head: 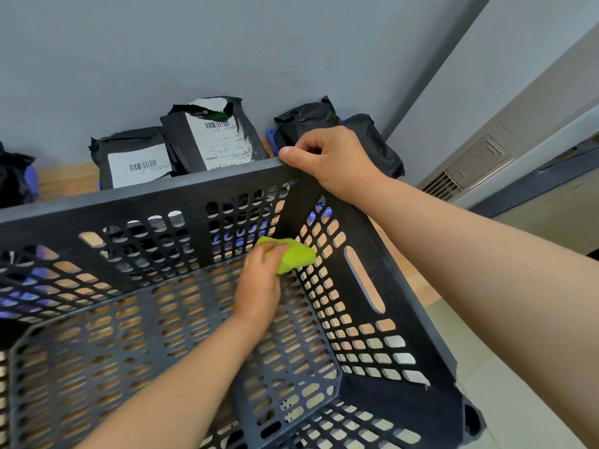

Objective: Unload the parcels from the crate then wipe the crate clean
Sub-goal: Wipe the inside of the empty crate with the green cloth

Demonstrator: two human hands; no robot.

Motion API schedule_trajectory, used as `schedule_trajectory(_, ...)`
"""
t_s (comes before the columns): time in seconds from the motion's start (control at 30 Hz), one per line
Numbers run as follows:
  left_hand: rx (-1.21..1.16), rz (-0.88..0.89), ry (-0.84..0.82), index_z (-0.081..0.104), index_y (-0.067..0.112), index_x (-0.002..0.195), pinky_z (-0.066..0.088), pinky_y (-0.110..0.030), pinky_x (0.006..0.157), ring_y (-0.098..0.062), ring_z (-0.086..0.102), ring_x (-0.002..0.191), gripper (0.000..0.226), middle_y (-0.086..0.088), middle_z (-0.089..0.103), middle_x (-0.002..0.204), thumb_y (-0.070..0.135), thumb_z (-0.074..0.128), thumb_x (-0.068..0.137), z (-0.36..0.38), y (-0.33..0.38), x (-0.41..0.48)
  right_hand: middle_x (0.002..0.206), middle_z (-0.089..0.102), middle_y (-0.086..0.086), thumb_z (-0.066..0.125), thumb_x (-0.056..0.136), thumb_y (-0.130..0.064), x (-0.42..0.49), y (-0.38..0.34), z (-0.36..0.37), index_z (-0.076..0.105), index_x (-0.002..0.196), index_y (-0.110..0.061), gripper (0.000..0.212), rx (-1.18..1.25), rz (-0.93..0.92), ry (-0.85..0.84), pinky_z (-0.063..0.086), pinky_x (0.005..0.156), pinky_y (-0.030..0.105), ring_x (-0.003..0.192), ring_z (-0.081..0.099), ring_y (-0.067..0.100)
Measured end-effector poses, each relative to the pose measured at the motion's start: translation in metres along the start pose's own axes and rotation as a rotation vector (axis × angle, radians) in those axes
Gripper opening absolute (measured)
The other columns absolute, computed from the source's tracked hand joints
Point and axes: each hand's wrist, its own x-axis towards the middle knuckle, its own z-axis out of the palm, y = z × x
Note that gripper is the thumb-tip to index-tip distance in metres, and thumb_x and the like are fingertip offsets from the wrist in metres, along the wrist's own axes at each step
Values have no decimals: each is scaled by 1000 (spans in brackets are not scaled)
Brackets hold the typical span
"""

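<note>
The empty crate (129,202) sits before the parcels (220,137). Your right hand (330,157) curls round its far corner rim; your left hand (259,283) clutches the soft cloth (296,256) inside. It seems stiff and light: hold the rim.

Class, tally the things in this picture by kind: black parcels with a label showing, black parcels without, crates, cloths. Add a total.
Black parcels showing a white label: 2
Black parcels showing no label: 3
Crate: 1
Green cloth: 1
Total: 7
Blue items behind are too hidden to count.
</note>
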Motion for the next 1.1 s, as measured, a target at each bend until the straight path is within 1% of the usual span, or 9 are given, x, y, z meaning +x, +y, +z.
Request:
schedule_trajectory(0.1,63,-63,16,54,6,128,34,-34,97,-36,48,119,66,-19,50,128,-21,58,68,5,1,-4,63,57,-7,64,87,-40,0,0,-1,70,79,-9,32,2,0,0,40,55,18,58,50,2)
schedule_trajectory(0.23,129,-54,-213,30,14,146,9,-28,117,-20,24,141,69,-5,33,150,1,59,85,24,6,-12,57,52,-12,64,87,-39,0,1,0,68,73,-13,29,7,-7,8,34,51,10,52,47,-2)
schedule_trajectory(0.3,175,-65,-262,24,14,148,6,-31,119,-15,21,142,69,-3,28,153,13,59,89,29,6,-14,59,54,-10,64,87,-39,0,1,0,70,75,-12,30,12,-4,6,35,51,10,53,47,-1)
schedule_trajectory(0.47,256,-51,-292,41,18,138,-4,-29,118,-12,18,143,52,0,34,151,16,57,89,27,6,-22,60,56,-9,64,86,-40,0,1,0,71,76,-13,29,24,-3,3,38,52,11,54,48,-1)
schedule_trajectory(0.63,265,57,-352,53,22,130,-1,-33,119,-11,25,141,48,6,42,145,6,57,85,24,7,-40,59,55,-11,65,86,-39,0,1,0,69,73,-16,27,27,3,1,37,52,9,53,49,-3)
schedule_trajectory(0.73,286,170,-457,65,26,116,11,-43,112,-14,49,127,56,7,59,128,5,76,66,25,9,-60,58,54,-12,65,86,-39,-1,0,-1,68,73,-17,26,33,-1,-1,38,52,9,53,49,-4)
schedule_trajectory(0.83,316,292,-554,63,30,116,13,-44,111,-13,51,124,56,12,58,127,12,79,65,26,12,-74,60,56,-10,64,86,-39,0,-1,-1,70,75,-15,28,29,5,-4,39,53,10,54,49,-2)
schedule_trajectory(1.0,320,480,-776,65,42,99,40,-42,97,-8,64,105,59,20,67,107,36,89,45,28,16,-101,62,57,-8,64,86,-39,-1,-1,0,70,76,-14,28,33,12,-1,39,54,11,54,49,-1)
schedule_trajectory(1.1,385,551,-869,62,47,96,43,-40,93,-4,63,105,59,25,66,106,46,87,43,29,20,-112,60,56,-10,64,86,-39,-1,-1,-1,69,75,-16,27,27,13,1,40,55,13,53,48,-2)
